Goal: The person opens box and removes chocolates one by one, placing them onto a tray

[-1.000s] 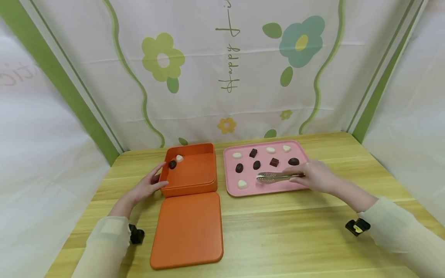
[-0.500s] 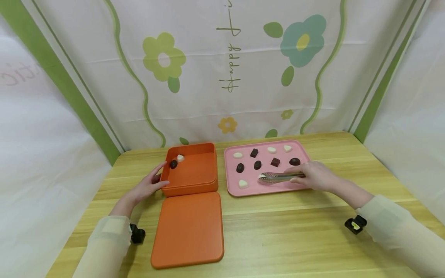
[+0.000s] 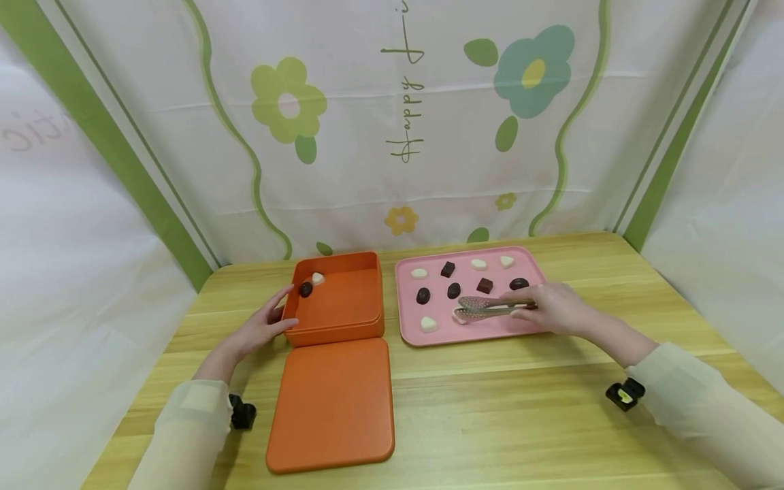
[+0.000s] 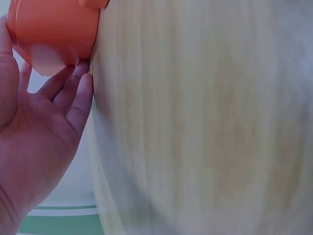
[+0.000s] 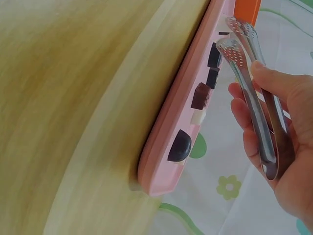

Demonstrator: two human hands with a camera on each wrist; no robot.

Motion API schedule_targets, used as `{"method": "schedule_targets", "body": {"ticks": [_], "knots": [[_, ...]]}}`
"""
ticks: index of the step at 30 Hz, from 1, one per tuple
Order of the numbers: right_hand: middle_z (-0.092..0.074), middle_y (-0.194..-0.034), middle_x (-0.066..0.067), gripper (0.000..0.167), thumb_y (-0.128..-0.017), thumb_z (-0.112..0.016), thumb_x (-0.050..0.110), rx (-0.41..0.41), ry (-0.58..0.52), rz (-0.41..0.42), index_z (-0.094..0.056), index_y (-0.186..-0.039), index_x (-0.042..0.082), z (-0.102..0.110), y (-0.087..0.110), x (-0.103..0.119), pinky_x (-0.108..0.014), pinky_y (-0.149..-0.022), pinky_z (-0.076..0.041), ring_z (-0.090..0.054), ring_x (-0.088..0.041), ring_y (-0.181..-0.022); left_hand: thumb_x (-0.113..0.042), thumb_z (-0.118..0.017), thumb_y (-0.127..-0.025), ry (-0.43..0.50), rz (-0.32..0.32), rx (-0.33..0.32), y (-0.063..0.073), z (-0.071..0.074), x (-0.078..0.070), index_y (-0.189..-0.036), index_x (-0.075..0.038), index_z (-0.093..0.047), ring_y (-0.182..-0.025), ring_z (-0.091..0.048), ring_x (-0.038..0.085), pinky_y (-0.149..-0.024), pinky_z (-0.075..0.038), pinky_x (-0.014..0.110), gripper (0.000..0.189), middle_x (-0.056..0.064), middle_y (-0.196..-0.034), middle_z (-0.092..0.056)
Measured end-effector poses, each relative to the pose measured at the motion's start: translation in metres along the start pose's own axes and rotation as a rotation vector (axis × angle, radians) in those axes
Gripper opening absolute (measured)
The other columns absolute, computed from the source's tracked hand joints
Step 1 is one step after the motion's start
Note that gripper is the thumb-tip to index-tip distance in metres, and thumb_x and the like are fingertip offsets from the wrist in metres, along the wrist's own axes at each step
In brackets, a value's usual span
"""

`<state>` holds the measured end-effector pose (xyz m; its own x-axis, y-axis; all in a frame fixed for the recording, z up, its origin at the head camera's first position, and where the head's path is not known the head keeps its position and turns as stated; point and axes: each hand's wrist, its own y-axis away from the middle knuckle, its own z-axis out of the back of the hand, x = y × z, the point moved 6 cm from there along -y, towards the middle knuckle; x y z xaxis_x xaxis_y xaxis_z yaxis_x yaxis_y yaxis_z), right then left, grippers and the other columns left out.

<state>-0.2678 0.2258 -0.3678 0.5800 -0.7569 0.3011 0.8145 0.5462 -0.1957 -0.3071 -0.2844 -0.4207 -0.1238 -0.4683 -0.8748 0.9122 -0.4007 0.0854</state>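
My left hand (image 3: 260,330) rests at the left side of the open orange box (image 3: 363,331); in the left wrist view its fingertips (image 4: 80,71) lie against the lower wall. A dark oval chocolate (image 3: 305,290) and a white chocolate (image 3: 318,278) lie inside. My right hand (image 3: 554,309) holds metal tongs (image 3: 486,309) over the front of the pink tray (image 3: 441,339). The tongs' perforated arms stand apart, as the right wrist view shows, with a white chocolate (image 3: 459,317) partly hidden under their tips. Another white chocolate (image 3: 428,324) lies left of it.
Several dark and white chocolates, among them a square one (image 3: 485,285) and a large dark oval (image 3: 518,283), sit on the tray. The orange lid (image 3: 331,407) lies flat before the box. A printed curtain (image 3: 355,150) stands behind the wooden table (image 3: 490,415).
The tongs' arms have spread apart, and their tips now show the white chocolate's lower edge. My left hand, the box and the tray stay in place.
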Motion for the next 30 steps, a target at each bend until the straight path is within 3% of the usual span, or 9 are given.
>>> {"method": "schedule_targets", "body": {"ticks": [5, 13, 18, 22, 27, 30], "knots": [[-0.069, -0.082, 0.004, 0.030, -0.085, -0.076, 0.015, -0.032, 0.024, 0.014, -0.074, -0.115, 0.013, 0.003, -0.003, 0.000, -0.028, -0.051, -0.037, -0.040, -0.004, -0.052, -0.018, -0.058, -0.100, 0.003, -0.004, -0.001, 0.000, 0.001, 0.001, -0.158, -0.016, -0.007, -0.135, -0.031, 0.048, -0.106, -0.027, 0.059, 0.077, 0.038, -0.146, -0.028], [-0.070, -0.083, -0.002, 0.030, -0.085, -0.075, 0.015, -0.024, 0.032, -0.013, -0.073, -0.115, 0.009, 0.006, -0.002, -0.003, -0.030, -0.051, -0.037, -0.040, -0.006, -0.051, -0.018, -0.057, -0.100, 0.012, -0.004, 0.012, -0.001, 0.000, 0.003, -0.158, -0.017, -0.007, -0.134, -0.033, 0.047, -0.106, -0.028, 0.059, 0.077, 0.037, -0.146, -0.029], [-0.067, -0.076, 0.002, 0.029, -0.084, -0.076, 0.014, -0.033, 0.045, -0.008, -0.074, -0.113, 0.009, 0.008, 0.000, -0.005, -0.030, -0.051, -0.037, -0.040, -0.006, -0.051, -0.018, -0.057, -0.100, 0.016, -0.006, 0.004, 0.000, 0.001, 0.003, -0.158, -0.017, -0.008, -0.135, -0.032, 0.047, -0.106, -0.027, 0.058, 0.076, 0.037, -0.147, -0.029], [-0.069, -0.076, 0.002, 0.032, -0.081, -0.079, 0.012, -0.101, 0.090, 0.079, -0.074, -0.113, 0.012, 0.010, 0.001, 0.002, -0.028, -0.049, -0.040, -0.043, -0.003, -0.051, -0.018, -0.056, -0.100, 0.016, -0.007, 0.006, 0.000, 0.000, 0.003, -0.158, -0.016, -0.007, -0.135, -0.032, 0.048, -0.106, -0.027, 0.058, 0.076, 0.037, -0.146, -0.029], [-0.073, -0.088, -0.003, 0.040, -0.072, -0.085, 0.010, -0.226, 0.159, 0.253, -0.075, -0.111, 0.013, 0.014, 0.005, 0.016, -0.030, -0.051, -0.048, -0.059, -0.008, -0.059, -0.018, -0.056, -0.100, 0.006, -0.008, 0.005, 0.000, 0.000, 0.002, -0.158, -0.017, -0.008, -0.135, -0.031, 0.047, -0.106, -0.027, 0.059, 0.075, 0.037, -0.147, -0.028], [-0.071, -0.083, -0.001, 0.043, -0.070, -0.087, 0.011, -0.236, 0.174, 0.305, -0.074, -0.112, 0.016, 0.012, 0.006, 0.020, -0.031, -0.052, -0.049, -0.061, -0.010, -0.062, -0.018, -0.057, -0.100, 0.003, -0.005, -0.002, 0.000, 0.000, 0.002, -0.158, -0.016, -0.008, -0.135, -0.031, 0.048, -0.106, -0.027, 0.059, 0.076, 0.037, -0.147, -0.029]]}}
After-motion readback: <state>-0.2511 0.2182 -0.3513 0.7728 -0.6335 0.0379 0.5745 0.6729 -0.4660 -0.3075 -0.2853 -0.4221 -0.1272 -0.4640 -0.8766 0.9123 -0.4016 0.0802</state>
